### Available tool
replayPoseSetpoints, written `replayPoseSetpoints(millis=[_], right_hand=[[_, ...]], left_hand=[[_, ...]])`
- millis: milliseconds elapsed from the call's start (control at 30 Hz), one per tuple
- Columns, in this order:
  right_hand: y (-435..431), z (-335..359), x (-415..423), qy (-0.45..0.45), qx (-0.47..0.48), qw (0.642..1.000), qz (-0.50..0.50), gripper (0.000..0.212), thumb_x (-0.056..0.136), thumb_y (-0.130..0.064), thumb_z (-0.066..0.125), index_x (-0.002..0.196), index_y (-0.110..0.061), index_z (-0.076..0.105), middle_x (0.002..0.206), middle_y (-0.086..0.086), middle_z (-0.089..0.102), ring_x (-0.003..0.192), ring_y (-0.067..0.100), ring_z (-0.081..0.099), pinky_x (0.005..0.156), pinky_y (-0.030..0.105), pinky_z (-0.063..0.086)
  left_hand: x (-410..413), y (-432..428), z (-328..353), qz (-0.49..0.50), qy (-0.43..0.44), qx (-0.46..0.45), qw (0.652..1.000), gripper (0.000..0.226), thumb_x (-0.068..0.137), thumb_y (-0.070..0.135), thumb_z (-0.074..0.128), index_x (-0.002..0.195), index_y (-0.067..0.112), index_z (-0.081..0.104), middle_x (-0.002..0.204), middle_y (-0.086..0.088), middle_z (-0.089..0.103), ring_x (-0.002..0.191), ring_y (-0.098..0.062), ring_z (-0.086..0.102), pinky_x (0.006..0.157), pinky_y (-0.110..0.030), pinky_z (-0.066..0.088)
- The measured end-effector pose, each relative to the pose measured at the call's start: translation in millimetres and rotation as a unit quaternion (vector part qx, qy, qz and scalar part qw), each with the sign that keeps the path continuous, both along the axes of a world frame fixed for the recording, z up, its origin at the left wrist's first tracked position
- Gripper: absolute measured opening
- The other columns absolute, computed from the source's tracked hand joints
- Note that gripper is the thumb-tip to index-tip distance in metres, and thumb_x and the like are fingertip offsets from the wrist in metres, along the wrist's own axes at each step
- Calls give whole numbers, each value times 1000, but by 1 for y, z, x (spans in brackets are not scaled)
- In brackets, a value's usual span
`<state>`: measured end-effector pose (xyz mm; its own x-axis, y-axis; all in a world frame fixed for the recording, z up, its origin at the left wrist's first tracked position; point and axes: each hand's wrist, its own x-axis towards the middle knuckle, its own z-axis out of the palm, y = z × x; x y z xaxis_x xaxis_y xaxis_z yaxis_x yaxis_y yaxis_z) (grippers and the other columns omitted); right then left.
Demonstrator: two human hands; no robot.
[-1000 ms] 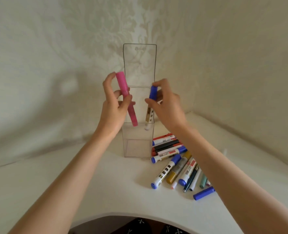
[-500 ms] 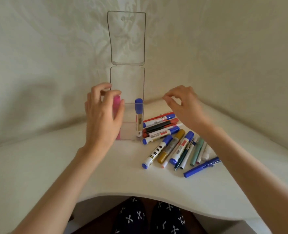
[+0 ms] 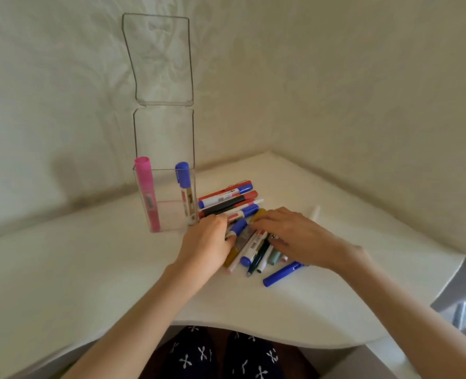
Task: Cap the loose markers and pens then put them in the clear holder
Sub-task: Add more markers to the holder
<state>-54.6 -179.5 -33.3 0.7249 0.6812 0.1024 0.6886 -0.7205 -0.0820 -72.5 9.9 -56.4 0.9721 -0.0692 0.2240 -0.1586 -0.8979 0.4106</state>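
Nearest, dark patterned trousers (image 3: 199,354) below the curved edge of the white worktop (image 3: 89,269). Farther in, left hand (image 3: 207,242) and right hand (image 3: 294,236) palm-down on the pile of loose markers and pens (image 3: 242,228), fingers curled over the barrels, grip of either impossible to tell; blue pen (image 3: 282,273) lying at the pile's near right edge. Beyond, just left of the pile, clear holder (image 3: 166,198) upright near the wall, lid raised, pink marker (image 3: 147,192) and blue-capped marker (image 3: 184,187) standing inside.
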Motion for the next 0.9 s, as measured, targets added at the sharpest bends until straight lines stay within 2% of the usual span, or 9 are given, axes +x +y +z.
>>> replayPoseSetpoints(millis=[100, 200, 333, 433, 533, 633, 733, 833, 900], right_hand=[[5, -7, 5, -28, 92, 985, -143, 42, 85, -6, 50, 123, -24, 51, 128, -1, 50, 114, 17, 44, 88, 27, 41], [8, -11, 5, 0, 210, 913, -350, 23, 84, -9, 45, 103, -17, 55, 107, 4, 55, 94, 19, 49, 69, 29, 44], [2, -21, 3, -5, 225, 879, -421, 25, 87, -17, 43, 110, -14, 53, 115, 8, 50, 105, 26, 44, 75, 33, 41], [-7, -27, 3, -10, 220, 852, -475, 34, 91, -32, 45, 119, -12, 45, 122, 13, 45, 111, 31, 40, 83, 37, 39], [-7, -35, 6, -1, 192, 855, -482, 44, 91, -43, 44, 121, -10, 42, 123, 15, 47, 110, 33, 43, 89, 38, 37], [0, -36, 9, -19, 206, 854, -477, 42, 92, -41, 41, 121, -10, 42, 120, 15, 50, 109, 32, 45, 87, 37, 37], [4, -38, 11, -37, 201, 860, -468, 38, 93, -37, 40, 118, -10, 43, 118, 14, 50, 107, 31, 44, 85, 37, 36], [2, -36, 11, -68, 204, 861, -461, 40, 93, -36, 42, 123, -10, 43, 122, 13, 48, 112, 31, 42, 90, 38, 35], [2, -29, 10, -121, 260, 857, -428, 39, 94, -34, 44, 125, -10, 45, 124, 11, 48, 115, 29, 40, 93, 36, 33]], left_hand=[[3, -1, -2, 4, 19, -42, 999, 19, 88, 37, 53, 94, 19, 57, 86, 7, 62, 74, -5, 56, 55, -12, 37], [2, -9, -2, -3, 35, -83, 996, 41, 80, 60, 50, 85, 20, 57, 76, 9, 60, 69, -6, 60, 53, -17, 45], [4, -31, 0, 29, 47, 36, 998, 68, 68, 72, 54, 102, 14, 52, 94, -2, 56, 85, -16, 57, 61, -24, 45], [10, -40, 7, 22, 106, 7, 994, 43, 76, 54, 61, 84, 14, 51, 83, -2, 57, 72, -13, 56, 54, -22, 42], [15, -47, 13, 0, 153, -23, 988, 25, 82, 37, 61, 79, 14, 51, 71, 0, 55, 61, -11, 55, 48, -21, 39], [18, -54, 19, 1, 157, 39, 987, 25, 82, 33, 62, 91, 11, 55, 82, -4, 58, 76, -17, 59, 61, -25, 45], [23, -53, 22, 3, 174, 50, 984, 22, 81, 31, 63, 84, 13, 50, 77, -2, 53, 76, -19, 57, 64, -27, 46], [26, -41, 20, -1, 148, -46, 988, 20, 82, 28, 62, 73, 16, 49, 73, -1, 54, 69, -17, 56, 59, -27, 47], [25, -31, 20, -28, 117, -162, 979, 16, 84, 30, 61, 84, 14, 56, 81, -5, 61, 73, -18, 61, 62, -29, 51]])
